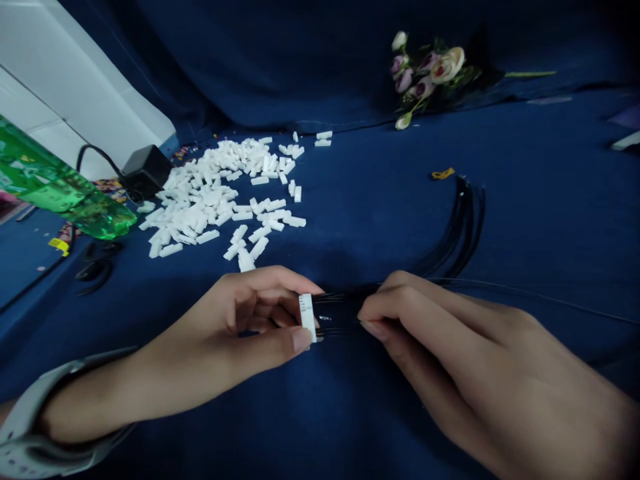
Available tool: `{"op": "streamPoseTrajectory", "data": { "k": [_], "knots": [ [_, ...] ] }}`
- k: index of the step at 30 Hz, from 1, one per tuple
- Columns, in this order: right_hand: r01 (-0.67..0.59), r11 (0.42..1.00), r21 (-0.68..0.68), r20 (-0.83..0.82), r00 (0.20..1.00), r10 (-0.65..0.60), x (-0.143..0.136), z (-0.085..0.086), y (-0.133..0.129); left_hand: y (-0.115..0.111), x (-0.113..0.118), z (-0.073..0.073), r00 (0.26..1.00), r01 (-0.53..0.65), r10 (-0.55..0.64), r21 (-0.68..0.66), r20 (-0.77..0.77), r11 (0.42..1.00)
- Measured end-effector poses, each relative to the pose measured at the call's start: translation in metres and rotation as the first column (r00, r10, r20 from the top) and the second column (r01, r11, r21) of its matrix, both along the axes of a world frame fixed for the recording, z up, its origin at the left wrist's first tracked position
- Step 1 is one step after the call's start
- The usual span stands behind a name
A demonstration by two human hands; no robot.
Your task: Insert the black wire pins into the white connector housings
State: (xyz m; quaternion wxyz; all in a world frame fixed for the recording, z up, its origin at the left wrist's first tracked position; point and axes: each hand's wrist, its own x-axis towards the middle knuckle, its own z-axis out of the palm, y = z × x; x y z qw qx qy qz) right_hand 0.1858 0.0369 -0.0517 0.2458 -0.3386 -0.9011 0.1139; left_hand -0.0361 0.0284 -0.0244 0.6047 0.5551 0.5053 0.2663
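Blue cloth (350,220) covers the whole work surface and runs up the back. Far left: one green plastic bottle (60,190) lying tilted, one black power adapter (146,171) with its cord just behind it, white wall panel above. Center-left: loose heap of small white plastic connectors (210,193), too many to count, with stragglers trailing down toward the hands. Back right: one bunch of artificial flowers (430,70) lying on the cloth. One small yellow band (443,174) sits near the far end of a bundle of thin black wires (463,220); strand count not readable. Bundle curves from there down to the hands, nothing blocking it. Two hands in view, both the wearer's. Left hand (250,320), gray watch on the wrist, pinches one white connector (308,317) between thumb and fingers. Right hand (450,347) is closed on the black wire ends just beside the connector, fingertips near touching it. Wires meet the connector's right face; whether they are seated I cannot tell. Connector sits between the two hands, low center, well apart from the heap.
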Motion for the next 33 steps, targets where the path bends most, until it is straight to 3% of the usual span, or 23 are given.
{"op": "streamPoseTrajectory", "data": {
  "k": [4,7,12,23,28,33],
  "knots": [
    [-0.002,1.000,0.007,-0.037,0.999,0.002,0.001,-0.001,0.003,0.000,0.002,0.001,0.999,-0.032,0.034,-0.076,0.014,0.997],
    [0.020,0.995,0.100,-0.046,0.999,-0.015,0.002,-0.002,0.004,-0.001,0.002,0.002,0.998,-0.055,0.058,-0.086,0.034,0.995],
    [0.064,0.972,0.225,-0.021,0.998,-0.061,0.002,-0.003,0.002,-0.002,0.003,0.003,1.000,0.006,-0.003,-0.083,0.027,0.997],
    [-0.051,0.937,0.346,-0.004,0.998,0.056,0.002,0.002,0.004,-0.007,0.006,0.008,0.998,0.064,-0.064,-0.107,0.003,0.992],
    [-0.104,0.926,0.362,-0.018,0.993,0.119,0.006,0.003,0.003,-0.006,0.009,0.005,1.000,-0.020,0.022,-0.121,0.020,0.992],
    [-0.089,0.927,0.364,-0.037,0.993,0.110,0.012,0.001,0.006,-0.004,0.010,0.007,0.999,-0.024,0.030,-0.145,0.043,0.989]
  ]
}}
